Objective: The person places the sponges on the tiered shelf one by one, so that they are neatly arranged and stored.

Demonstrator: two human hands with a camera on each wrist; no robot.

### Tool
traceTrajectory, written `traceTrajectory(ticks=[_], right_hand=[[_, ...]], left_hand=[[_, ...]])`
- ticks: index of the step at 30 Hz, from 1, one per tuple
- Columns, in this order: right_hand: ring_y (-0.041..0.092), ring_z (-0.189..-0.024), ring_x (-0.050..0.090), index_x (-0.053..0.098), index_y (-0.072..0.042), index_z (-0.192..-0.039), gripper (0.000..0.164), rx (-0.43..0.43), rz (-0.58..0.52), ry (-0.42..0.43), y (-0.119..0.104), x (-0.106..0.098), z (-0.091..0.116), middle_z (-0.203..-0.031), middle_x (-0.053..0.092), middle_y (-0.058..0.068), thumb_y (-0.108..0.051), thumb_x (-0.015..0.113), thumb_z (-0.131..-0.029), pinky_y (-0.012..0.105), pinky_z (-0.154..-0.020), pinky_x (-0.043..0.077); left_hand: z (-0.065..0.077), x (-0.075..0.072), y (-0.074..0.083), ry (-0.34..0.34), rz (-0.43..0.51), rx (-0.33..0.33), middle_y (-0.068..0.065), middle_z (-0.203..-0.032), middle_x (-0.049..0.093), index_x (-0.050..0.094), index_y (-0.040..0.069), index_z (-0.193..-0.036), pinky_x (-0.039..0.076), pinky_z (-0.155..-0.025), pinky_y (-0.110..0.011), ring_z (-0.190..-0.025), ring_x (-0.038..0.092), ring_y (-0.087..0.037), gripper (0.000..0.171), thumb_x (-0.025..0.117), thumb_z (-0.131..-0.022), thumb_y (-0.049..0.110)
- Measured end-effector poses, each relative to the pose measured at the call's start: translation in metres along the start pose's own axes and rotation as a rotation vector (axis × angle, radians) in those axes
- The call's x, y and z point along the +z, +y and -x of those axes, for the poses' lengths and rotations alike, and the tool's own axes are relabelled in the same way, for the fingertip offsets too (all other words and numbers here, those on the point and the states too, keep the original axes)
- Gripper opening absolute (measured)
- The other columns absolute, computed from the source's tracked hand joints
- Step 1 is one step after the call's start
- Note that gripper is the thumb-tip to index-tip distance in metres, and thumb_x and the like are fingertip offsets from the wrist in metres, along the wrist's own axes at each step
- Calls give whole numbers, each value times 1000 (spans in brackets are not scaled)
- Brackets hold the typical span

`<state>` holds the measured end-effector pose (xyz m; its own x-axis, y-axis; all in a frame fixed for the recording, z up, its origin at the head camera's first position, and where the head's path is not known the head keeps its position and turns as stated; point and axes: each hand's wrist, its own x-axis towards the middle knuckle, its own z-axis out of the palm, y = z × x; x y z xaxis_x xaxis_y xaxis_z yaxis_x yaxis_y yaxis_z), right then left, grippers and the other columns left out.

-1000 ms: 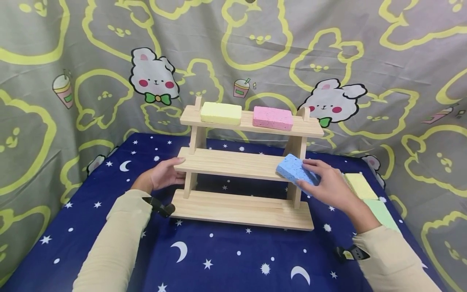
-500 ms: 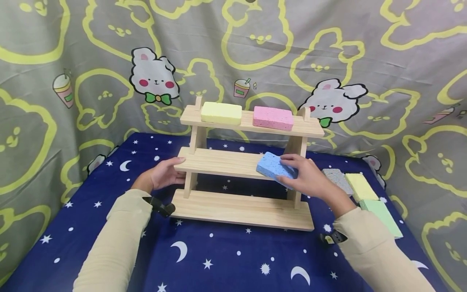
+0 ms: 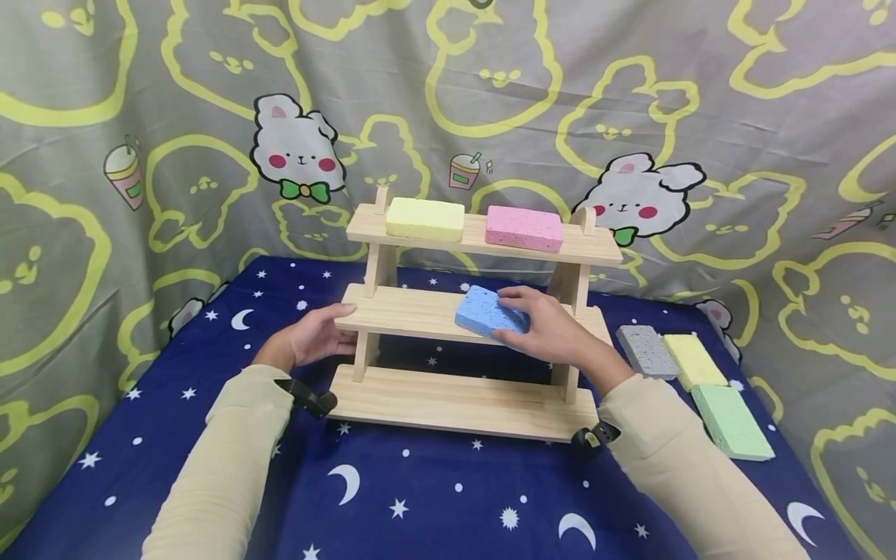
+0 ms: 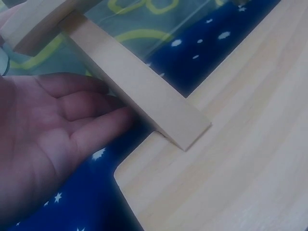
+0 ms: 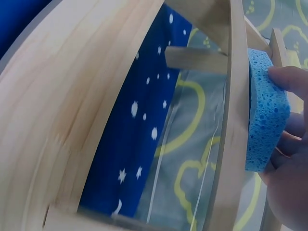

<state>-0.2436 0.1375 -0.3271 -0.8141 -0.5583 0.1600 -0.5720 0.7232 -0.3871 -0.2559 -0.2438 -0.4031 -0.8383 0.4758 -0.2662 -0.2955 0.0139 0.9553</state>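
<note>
A three-tier wooden display shelf [image 3: 420, 397] stands on the dark blue cloth. My left hand [image 3: 315, 334] holds the left end of its middle tier, thumb on the edge. In the left wrist view the fingers [image 4: 103, 127] reach against the side upright [image 4: 139, 82]. Between thumb and fingers my right hand [image 3: 549, 327] grips a blue sponge [image 3: 486, 311] at the middle tier, right of its centre. The right wrist view has the blue sponge [image 5: 267, 113] close by the tier's edge; whether it rests there I cannot tell. A yellow sponge [image 3: 425, 218] and a pink sponge [image 3: 523, 227] sit on the top tier.
On the cloth at the right lie a grey sponge [image 3: 647, 351], another yellow sponge [image 3: 694, 362] and a green sponge [image 3: 731, 421], close together. A patterned grey curtain [image 3: 392, 70] hangs behind the shelf. The blue cloth [image 3: 392, 513] has white stars and moons.
My right hand has carried the blue sponge leftward along the middle tier, from its right end toward the centre. The grey sponge has come into sight. The left hand stays put.
</note>
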Motion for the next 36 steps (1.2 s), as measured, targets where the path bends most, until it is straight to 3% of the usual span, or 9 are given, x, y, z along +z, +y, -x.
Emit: traceTrajectory(ticks=[10, 18, 29, 36], right_hand=[[30, -125, 45, 53, -1, -131, 59, -101, -23, -30, -20, 14, -28, -140, 46, 11, -32, 67, -84, 45, -99, 40], [28, -129, 41, 52, -2, -133, 59, -120, 14, -93, -34, 18, -47, -142, 45, 8, -33, 66, -85, 44, -105, 34], [28, -133, 38, 47, -3, -137, 61, -170, -14, -126, -46, 27, -66, -145, 41, 8, -32, 63, -85, 44, -107, 32], [27, -135, 35, 46, -5, -138, 61, -174, -22, -152, -53, 31, -73, -147, 40, 6, -31, 62, -86, 48, -110, 25]], left_hand=[[-2, 0, 0, -7, 16, -4, -34, -145, 21, 6, -2, -146, 34, -104, -44, -132, 29, -42, 66, 28, -97, 34], [-3, 0, 0, -8, 21, -4, -34, -145, 22, 7, -2, -146, 34, -104, -45, -132, 30, -42, 65, 28, -96, 33], [-2, -2, 0, 2, 22, -8, -34, -144, 23, 8, -4, -146, 39, -100, -40, -132, 29, -42, 64, 27, -97, 33], [-1, -2, 0, 3, 28, -2, -31, -140, 30, 9, -4, -145, 43, -95, -37, -128, 36, -38, 62, 27, -97, 32]])
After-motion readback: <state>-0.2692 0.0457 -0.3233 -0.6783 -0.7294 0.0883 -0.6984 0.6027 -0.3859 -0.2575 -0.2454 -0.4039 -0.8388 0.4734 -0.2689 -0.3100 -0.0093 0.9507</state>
